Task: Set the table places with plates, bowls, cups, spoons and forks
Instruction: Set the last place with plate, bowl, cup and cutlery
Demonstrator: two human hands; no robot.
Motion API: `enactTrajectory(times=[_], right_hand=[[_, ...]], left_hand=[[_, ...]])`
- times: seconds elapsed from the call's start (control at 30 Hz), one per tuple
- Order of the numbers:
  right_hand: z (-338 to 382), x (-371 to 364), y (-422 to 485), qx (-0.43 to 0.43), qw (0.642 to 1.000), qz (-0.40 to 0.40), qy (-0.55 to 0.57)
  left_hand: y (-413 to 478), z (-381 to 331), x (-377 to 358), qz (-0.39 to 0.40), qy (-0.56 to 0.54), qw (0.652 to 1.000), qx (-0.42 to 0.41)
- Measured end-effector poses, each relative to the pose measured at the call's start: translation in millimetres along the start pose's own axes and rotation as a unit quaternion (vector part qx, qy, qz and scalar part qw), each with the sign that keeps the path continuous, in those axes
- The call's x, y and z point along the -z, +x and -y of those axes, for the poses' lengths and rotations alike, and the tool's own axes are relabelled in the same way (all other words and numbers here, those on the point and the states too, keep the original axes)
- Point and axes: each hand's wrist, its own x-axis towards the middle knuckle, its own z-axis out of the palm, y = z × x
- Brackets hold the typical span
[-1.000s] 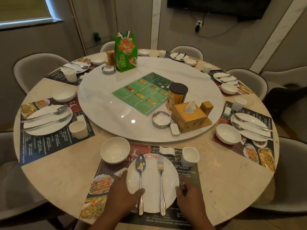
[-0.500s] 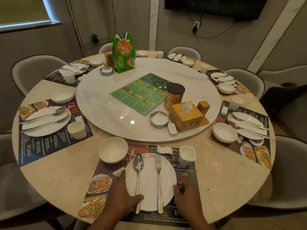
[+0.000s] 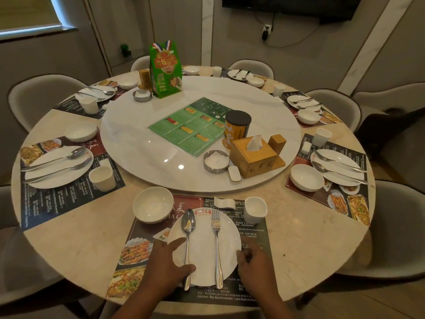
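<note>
On my feed the left hand [image 3: 165, 265] lay spread over the near-left rim of the white plate [image 3: 203, 256]. Its index finger stretched onto the plate and its thumb lay across the low end of the spoon [image 3: 188, 223] handle. The right hand [image 3: 255, 267] sat at the opposite rim with its fingers curled against the edge; I could not tell whether they gripped it.

The plate lay between the two hands on a printed placemat [image 3: 251, 238], near the edge of the round table [image 3: 76, 238]. The spoon lay lengthwise on the plate just right of the left index finger, bowl pointing away. The fork [image 3: 215, 223] lay parallel to it, nearer the right hand, tines away.

Beyond the left fingertips a white bowl [image 3: 153, 204] stood apart from the plate. Beyond the right hand a white cup [image 3: 254, 209] stood upright, with a small white rest [image 3: 225, 203] just to its left.

Farther off, the white turntable [image 3: 138, 143] carried a metal dish [image 3: 216, 161], a wooden tissue box [image 3: 255, 157], an orange canister [image 3: 236, 127], a green menu [image 3: 193, 130] and, farthest, a green bag [image 3: 165, 70]. Well out to the left hand's side lay a second plate [image 3: 62, 180], and well out to the right hand's side a third plate [image 3: 331, 178], each with cutlery across it.
</note>
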Motion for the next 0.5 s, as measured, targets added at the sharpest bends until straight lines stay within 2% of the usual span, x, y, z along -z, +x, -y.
enactTrajectory(times=[0.37, 0.5], right_hand=[[3.3, 2.0, -3.2, 0.006, 1.000, -0.008, -0.006], [2.7, 1.0, -2.3, 0.009, 1.000, -0.005, 0.005]], left_hand=[[-1.0, -2.4, 0.1, 0.000, 0.012, 1.000, 0.008], [-0.3, -2.9, -0.4, -0.007, -0.017, 1.000, 0.021]])
